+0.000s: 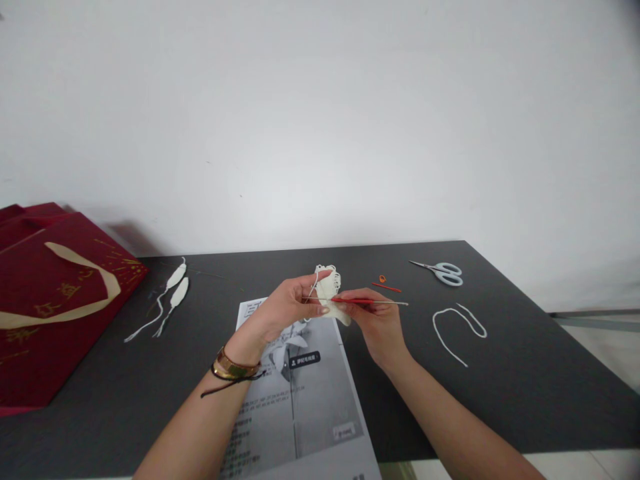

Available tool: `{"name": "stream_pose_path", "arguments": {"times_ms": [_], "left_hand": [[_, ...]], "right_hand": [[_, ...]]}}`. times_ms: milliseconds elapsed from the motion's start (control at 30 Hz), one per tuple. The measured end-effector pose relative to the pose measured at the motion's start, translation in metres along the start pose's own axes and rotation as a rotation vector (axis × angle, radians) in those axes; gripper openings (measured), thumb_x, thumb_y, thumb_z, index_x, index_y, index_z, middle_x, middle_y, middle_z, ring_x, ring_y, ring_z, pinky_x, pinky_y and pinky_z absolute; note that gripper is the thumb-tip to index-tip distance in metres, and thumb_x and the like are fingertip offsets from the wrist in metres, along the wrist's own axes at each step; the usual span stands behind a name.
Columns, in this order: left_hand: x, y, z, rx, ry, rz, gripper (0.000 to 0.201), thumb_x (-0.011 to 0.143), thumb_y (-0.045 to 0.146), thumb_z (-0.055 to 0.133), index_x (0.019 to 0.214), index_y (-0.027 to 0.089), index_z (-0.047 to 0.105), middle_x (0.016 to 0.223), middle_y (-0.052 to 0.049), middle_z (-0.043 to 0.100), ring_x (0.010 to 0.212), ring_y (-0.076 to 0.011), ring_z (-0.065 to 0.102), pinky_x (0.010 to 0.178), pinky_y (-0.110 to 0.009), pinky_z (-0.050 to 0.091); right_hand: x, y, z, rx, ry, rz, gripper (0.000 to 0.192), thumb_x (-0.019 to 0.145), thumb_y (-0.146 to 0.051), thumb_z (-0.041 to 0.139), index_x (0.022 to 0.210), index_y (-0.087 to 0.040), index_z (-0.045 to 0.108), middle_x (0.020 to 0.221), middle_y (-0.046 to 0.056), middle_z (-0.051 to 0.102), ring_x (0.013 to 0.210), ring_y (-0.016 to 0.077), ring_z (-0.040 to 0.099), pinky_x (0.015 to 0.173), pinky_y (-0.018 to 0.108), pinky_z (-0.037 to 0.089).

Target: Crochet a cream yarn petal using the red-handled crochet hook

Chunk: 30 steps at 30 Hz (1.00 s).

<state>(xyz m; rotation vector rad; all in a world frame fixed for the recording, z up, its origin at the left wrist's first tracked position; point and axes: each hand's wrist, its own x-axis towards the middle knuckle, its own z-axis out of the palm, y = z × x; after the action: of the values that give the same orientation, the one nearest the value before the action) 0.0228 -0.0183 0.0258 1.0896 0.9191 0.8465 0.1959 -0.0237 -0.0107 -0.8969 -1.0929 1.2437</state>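
Observation:
Held above the printed sheet (320, 387) is a cream crochet piece (327, 288) with loose loops along its top. My left hand (283, 310) pinches its left side between thumb and fingers. Gripped in the fingers of my right hand (380, 327) is a crochet hook (357, 301) with a red handle, lying nearly level. Its thin shaft points left, against the crochet piece; I cannot tell whether the tip passes through a stitch. A strand of yarn runs near my left fingers.
Two white crocheted petals (179, 291) with yarn tails lie at left, beside a dark red gift bag (75, 287). To the right are scissors (445, 272), a cut length of white yarn (440, 333), a small orange ring (382, 279) and a thin orange stick (387, 287). A white wall (320, 133) stands behind the dark table (525, 387).

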Motion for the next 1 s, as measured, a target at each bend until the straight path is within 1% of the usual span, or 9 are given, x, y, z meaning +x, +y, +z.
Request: {"name": "stream_pose_path", "arguments": {"times_ms": [100,200,367,533,633,700,833,1000], "left_hand": [[-0.002,0.001,-0.005,-0.023,-0.030,-0.029,0.076,0.062,0.012,0.077,0.133,0.016,0.049,0.071,0.001,0.066,0.059,-0.0087,0.056,0.060,-0.023,0.042],[-0.003,0.003,-0.010,-0.019,-0.051,-0.077,0.079,0.060,0.012,0.079,0.132,0.014,0.050,0.069,0.000,0.066,0.055,-0.0087,0.056,0.056,-0.021,0.041],[-0.004,0.002,-0.014,-0.011,-0.100,-0.092,0.075,0.063,0.014,0.078,0.133,0.015,0.049,0.078,-0.003,0.067,0.060,-0.0090,0.057,0.058,-0.021,0.041],[-0.004,0.001,-0.014,0.096,-0.044,-0.063,0.070,0.067,0.017,0.075,0.132,0.015,0.049,0.071,0.002,0.059,0.060,-0.0086,0.051,0.058,-0.022,0.037],[-0.005,0.002,-0.010,0.143,-0.020,-0.035,0.070,0.066,0.016,0.074,0.132,0.016,0.050,0.072,0.002,0.058,0.063,-0.0094,0.051,0.061,-0.023,0.038],[-0.005,0.003,-0.008,0.168,-0.007,-0.031,0.072,0.066,0.016,0.074,0.133,0.015,0.048,0.070,0.003,0.057,0.061,-0.0089,0.049,0.060,-0.023,0.037],[-0.006,0.004,-0.009,0.165,-0.014,-0.059,0.079,0.063,0.016,0.075,0.136,0.013,0.045,0.064,0.004,0.056,0.056,-0.0083,0.047,0.057,-0.023,0.036],[-0.008,0.004,-0.015,0.209,-0.035,-0.078,0.081,0.063,0.019,0.076,0.138,0.014,0.043,0.066,0.003,0.056,0.054,-0.0084,0.046,0.053,-0.022,0.033]], "right_hand": [[-0.002,-0.001,0.001,-0.016,-0.019,0.015,0.008,0.064,-0.017,0.077,0.069,-0.023,0.075,0.072,0.002,0.074,0.067,0.0181,0.065,0.065,0.030,0.050],[-0.003,-0.001,0.003,-0.013,-0.027,0.023,0.008,0.064,-0.016,0.076,0.068,-0.023,0.075,0.072,0.003,0.074,0.068,0.0195,0.066,0.065,0.031,0.050],[-0.003,0.001,0.002,-0.024,-0.035,0.016,0.008,0.064,-0.016,0.077,0.068,-0.022,0.075,0.072,0.003,0.074,0.069,0.0190,0.066,0.066,0.031,0.049],[-0.003,0.003,0.001,-0.030,-0.028,-0.016,0.007,0.065,-0.018,0.076,0.070,-0.023,0.075,0.073,0.003,0.074,0.069,0.0192,0.066,0.065,0.031,0.050],[-0.004,0.002,0.002,-0.064,-0.018,-0.071,0.008,0.066,-0.016,0.076,0.070,-0.023,0.076,0.074,0.004,0.075,0.069,0.0200,0.066,0.067,0.032,0.051],[-0.005,0.001,0.003,-0.078,-0.024,-0.081,0.008,0.067,-0.016,0.075,0.071,-0.024,0.076,0.074,0.004,0.075,0.070,0.0203,0.067,0.067,0.033,0.052],[-0.005,0.000,0.004,-0.054,-0.042,-0.034,0.008,0.065,-0.017,0.076,0.068,-0.024,0.076,0.072,0.003,0.074,0.067,0.0199,0.066,0.064,0.032,0.051],[-0.003,0.001,0.004,0.022,-0.065,0.071,0.011,0.061,-0.015,0.078,0.067,-0.024,0.075,0.071,0.002,0.074,0.067,0.0193,0.066,0.065,0.032,0.051]]}}
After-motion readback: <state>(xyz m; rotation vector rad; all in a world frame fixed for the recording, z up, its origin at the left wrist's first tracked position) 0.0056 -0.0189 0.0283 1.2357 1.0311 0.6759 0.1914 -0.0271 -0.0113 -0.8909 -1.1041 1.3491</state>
